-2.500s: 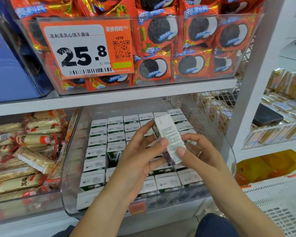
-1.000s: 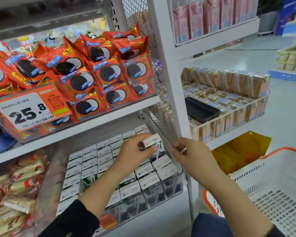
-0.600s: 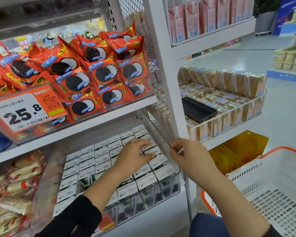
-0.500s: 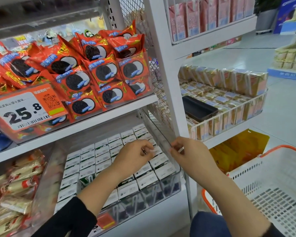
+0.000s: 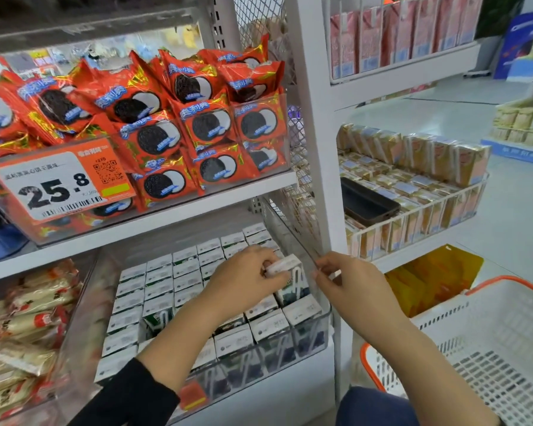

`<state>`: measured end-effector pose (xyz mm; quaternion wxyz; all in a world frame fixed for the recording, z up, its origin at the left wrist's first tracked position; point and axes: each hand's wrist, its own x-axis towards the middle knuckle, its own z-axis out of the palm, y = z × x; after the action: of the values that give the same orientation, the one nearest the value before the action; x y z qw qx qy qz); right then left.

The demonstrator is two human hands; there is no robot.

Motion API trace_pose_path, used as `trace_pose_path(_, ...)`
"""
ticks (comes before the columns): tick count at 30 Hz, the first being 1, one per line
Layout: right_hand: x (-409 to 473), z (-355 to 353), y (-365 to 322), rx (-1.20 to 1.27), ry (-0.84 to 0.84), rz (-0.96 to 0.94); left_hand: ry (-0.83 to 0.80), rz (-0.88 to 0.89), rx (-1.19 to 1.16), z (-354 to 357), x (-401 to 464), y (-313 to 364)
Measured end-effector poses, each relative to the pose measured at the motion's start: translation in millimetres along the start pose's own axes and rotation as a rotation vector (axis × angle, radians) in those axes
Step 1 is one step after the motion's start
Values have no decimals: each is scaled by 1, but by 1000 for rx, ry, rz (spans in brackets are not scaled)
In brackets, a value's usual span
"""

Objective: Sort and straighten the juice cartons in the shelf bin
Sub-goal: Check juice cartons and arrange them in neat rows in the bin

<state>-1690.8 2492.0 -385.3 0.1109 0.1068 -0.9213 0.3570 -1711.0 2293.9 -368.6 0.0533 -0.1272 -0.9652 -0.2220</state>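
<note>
Most juice cartons [image 5: 194, 281] already stand in neat rows in the clear shelf bin [image 5: 308, 342] at lower centre, but the left hand [image 5: 243, 281] pinches one raised carton [image 5: 286, 279] by the bin's right wall, unseated, while the right hand [image 5: 348, 284], fingers curled, holds something too small to tell.

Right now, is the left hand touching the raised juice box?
Touching. The head view shows the left hand pinching the raised carton's top edge.

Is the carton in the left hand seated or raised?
Raised: the carton stands above its neighbours' tops, gripped by the left hand.
</note>
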Motion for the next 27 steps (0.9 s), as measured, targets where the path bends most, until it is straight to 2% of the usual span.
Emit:
trace_pose_path(4, -7, 4, -10, -39, 190, -85, 127, -125, -624, -21, -17, -11)
trace_pose_path(6, -11, 5, -19, 79, 235, -152, 165, -229, -882, -25, -28, -17)
trace_pose_path(8, -15, 9, -29, 226, 178, -188, 181, -293, -1048, -27, -42, -24)
trace_pose_path(10, -20, 16, -37, 301, 49, -199, 174, -308, -1149, -27, -55, -30)
trace_pose_path(12, -25, 26, -44, 273, -65, -224, 178, -301, -1203, -28, -66, -32)
trace_pose_path(14, -28, 36, -51, 231, -103, -268, 186, -285, -1239, -30, -74, -34)
trace_pose_path(21, -27, 59, -68, 249, 33, -422, 156, -237, -1398, -37, -90, -45)
trace_pose_path(27, -18, 72, -72, 235, 61, -445, 314, -182, -1152, -36, -96, -42)
